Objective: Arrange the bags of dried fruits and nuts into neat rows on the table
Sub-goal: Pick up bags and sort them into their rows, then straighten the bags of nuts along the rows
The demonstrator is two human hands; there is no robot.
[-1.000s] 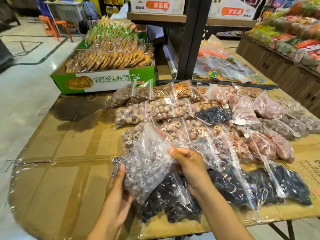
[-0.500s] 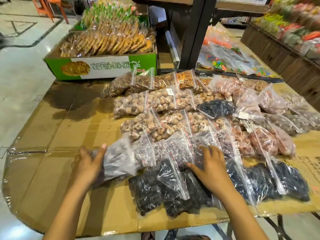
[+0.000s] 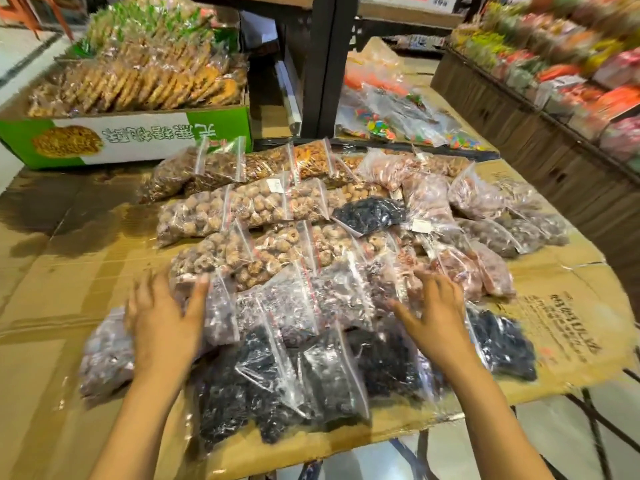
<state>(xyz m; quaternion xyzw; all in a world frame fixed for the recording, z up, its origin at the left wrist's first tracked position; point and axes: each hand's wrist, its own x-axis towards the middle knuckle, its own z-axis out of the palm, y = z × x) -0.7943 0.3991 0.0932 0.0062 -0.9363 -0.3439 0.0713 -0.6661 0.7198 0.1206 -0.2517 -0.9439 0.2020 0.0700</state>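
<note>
Since half a second ago both hands have slid up-frame a bit, and the greyish bag [image 3: 107, 355] at lower left now sits mostly under the left wrist. Left hand [image 3: 166, 320] is spread flat with fingers wide, pressing the left end of the purple-grey row [image 3: 294, 303]. Right hand [image 3: 436, 317] is also splayed open, resting on that row's right end, gripping nothing. Dark fruit bags [image 3: 277, 386] lie in the bottom row, almost touching the near cardboard edge [image 3: 346, 441]. Paler nut bags [image 3: 242, 213] fill the rows up-frame. Lots of bare cardboard table [image 3: 69, 271] at left; the green box [image 3: 131, 140] blocks the upper left, and the black post [image 3: 322, 64] stands top centre.
</note>
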